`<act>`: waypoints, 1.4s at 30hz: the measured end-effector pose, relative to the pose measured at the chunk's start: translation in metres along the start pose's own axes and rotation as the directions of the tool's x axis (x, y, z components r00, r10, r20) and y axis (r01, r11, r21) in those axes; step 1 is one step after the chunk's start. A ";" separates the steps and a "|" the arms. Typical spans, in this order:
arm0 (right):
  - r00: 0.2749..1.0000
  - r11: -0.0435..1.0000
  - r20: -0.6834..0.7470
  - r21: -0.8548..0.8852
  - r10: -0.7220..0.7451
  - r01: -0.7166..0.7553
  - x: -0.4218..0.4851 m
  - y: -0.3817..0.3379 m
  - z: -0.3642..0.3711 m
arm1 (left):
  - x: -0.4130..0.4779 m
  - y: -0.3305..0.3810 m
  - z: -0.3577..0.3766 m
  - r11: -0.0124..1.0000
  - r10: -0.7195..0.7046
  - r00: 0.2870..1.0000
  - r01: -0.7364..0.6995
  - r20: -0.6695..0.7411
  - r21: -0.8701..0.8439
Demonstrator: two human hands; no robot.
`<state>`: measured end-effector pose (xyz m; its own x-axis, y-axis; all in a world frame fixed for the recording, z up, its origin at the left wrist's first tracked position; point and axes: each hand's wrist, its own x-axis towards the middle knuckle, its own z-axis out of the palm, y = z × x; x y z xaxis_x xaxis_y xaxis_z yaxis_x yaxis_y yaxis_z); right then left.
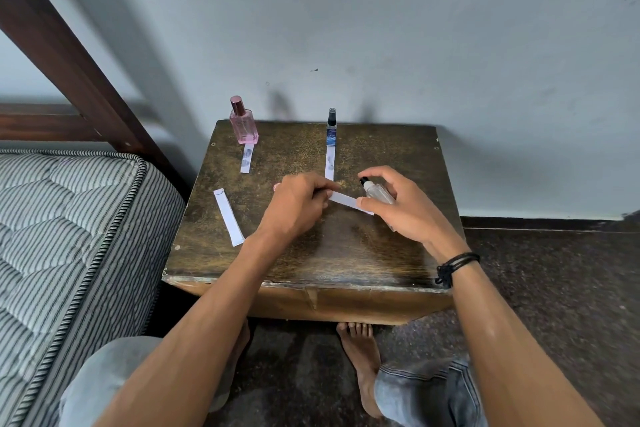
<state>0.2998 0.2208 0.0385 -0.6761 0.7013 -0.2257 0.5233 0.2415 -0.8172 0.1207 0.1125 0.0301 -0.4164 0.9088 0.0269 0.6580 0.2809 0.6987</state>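
Far left: striped mattress [69,236], close against the wooden table [311,253]. On the table's left part, lying flat and untouched: loose paper strip [229,217], faint pen mark at its far end, not legible. Back left, upright: pink perfume bottle [243,123] with rosy cap, print on the glass too faint to read. Just before it, short strip [247,158] with a dark smudged scribble, unreadable. Mid-table: left hand [298,204], fingers curled, pinching one end of the held paper strip [346,200], blank on its visible face, stretched between the two hands. Behind, upright: slim spray bottle [331,128], blue label, lettering too small to read. Marked strip [330,163] just before it, likewise illegible. Right: right hand [398,208] wrapped round the clear spray bottle [377,191], tilted, black nozzle toward the left hand, thumb at the held strip's other end. Black cord [455,265] round that wrist.
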 end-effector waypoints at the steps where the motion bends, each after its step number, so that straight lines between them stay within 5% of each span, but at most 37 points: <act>1: 1.000 1.000 -0.005 -0.021 -0.009 0.009 0.000 0.000 0.001 | 0.000 -0.001 -0.001 0.999 -0.042 0.999 0.042 -0.003 -0.020; 17: 0.990 0.912 0.046 -0.386 -0.133 0.141 -0.005 -0.007 0.014 | 0.002 -0.006 -0.003 0.985 -0.164 0.986 0.165 0.037 -0.046; 31: 0.969 0.844 0.122 -0.477 -0.214 0.246 -0.005 -0.002 0.024 | 0.001 -0.005 -0.006 0.987 -0.164 0.986 0.164 -0.026 0.001; 42: 0.959 0.813 0.116 -0.510 -0.258 0.280 -0.002 0.001 0.030 | 0.002 -0.004 -0.013 0.957 -0.252 0.966 0.257 0.053 -0.133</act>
<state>0.2860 0.1996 0.0216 -0.8436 0.5327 -0.0672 0.5006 0.7352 -0.4569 0.1086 0.1090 0.0368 -0.5353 0.8234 -0.1881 0.4390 0.4615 0.7709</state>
